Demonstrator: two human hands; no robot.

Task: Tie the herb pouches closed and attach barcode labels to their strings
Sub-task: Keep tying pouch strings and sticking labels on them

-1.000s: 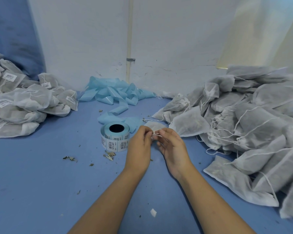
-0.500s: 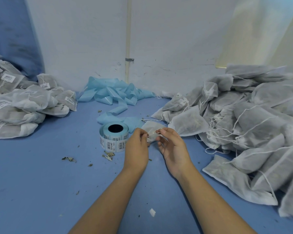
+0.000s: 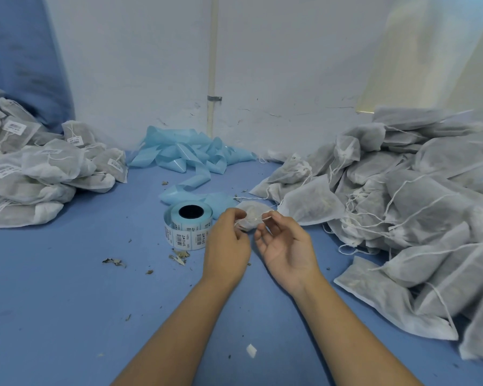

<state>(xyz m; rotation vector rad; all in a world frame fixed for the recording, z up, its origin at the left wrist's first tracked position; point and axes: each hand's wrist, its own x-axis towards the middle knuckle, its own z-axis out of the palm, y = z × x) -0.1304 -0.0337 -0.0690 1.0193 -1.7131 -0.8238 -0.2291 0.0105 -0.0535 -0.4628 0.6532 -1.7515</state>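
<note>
A small pouch (image 3: 250,215) was held just beyond both hands, above the table (image 3: 67,274). Its string (image 3: 258,218) ran left-right between them, pinched by the left hand (image 3: 226,243) and the right hand (image 3: 286,246). The label roll (image 3: 188,228) lay nearer the left hand.

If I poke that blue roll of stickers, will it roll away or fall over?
Probably neither. The label roll rests flat on its end on the blue table, hole facing up, so a poke would likely just slide it. It looks wide and low, so tipping seems unlikely. Set on its round edge, though, it would probably roll.
</note>
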